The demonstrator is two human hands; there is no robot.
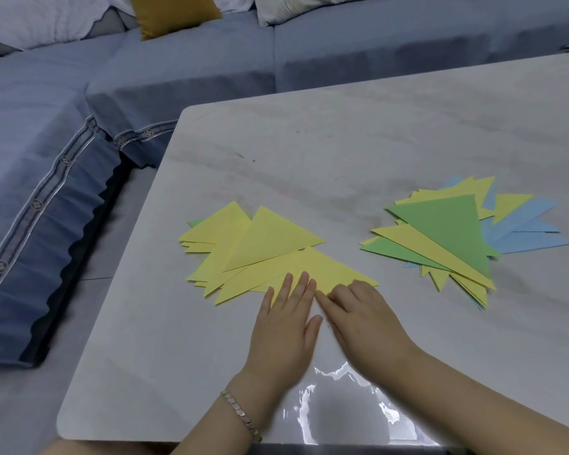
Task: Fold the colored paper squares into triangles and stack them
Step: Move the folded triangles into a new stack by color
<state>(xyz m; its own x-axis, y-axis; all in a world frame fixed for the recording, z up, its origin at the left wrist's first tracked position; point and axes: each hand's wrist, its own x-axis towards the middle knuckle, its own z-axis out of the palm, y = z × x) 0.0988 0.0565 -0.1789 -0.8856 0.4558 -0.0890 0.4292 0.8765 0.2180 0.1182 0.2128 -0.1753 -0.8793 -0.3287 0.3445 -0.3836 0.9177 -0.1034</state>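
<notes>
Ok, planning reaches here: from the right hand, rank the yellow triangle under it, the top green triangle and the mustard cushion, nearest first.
1. Yellow triangle, touching the right hand.
2. Green triangle, farther right.
3. Mustard cushion, far back-left.

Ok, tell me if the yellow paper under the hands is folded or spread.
Folded: the yellow paper lies as a triangle, left hand flat on it, right hand at its near edge.
</notes>
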